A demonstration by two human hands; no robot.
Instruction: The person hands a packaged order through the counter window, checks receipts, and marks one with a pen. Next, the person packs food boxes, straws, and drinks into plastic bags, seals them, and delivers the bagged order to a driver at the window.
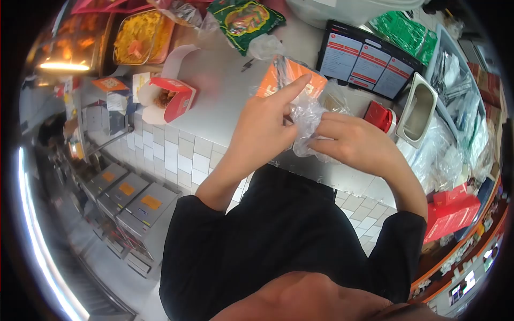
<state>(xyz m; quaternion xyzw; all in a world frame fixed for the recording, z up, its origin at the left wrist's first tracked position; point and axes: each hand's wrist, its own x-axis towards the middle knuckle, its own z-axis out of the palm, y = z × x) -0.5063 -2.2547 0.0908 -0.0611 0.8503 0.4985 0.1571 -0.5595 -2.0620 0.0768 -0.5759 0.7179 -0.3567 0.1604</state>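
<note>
A crumpled clear plastic bag (306, 120) is held between my two hands above the metal counter's front edge. My left hand (263, 124) has its index finger stretched out over an orange box, while its thumb and other fingers close on the bag's left side. From the right, the bent fingers of my right hand (350, 140) pinch the same plastic. The orange box (308, 75) lies on the counter just beyond my hands, partly covered by them. Some of the bag is hidden behind my fingers.
An open red food box (182, 101) stands at the left, near a tray of yellow food (140, 38). A tablet (367, 60), a metal container (417, 109) and a small red box (378, 115) are at the right. A green packet (243, 21) lies at the back.
</note>
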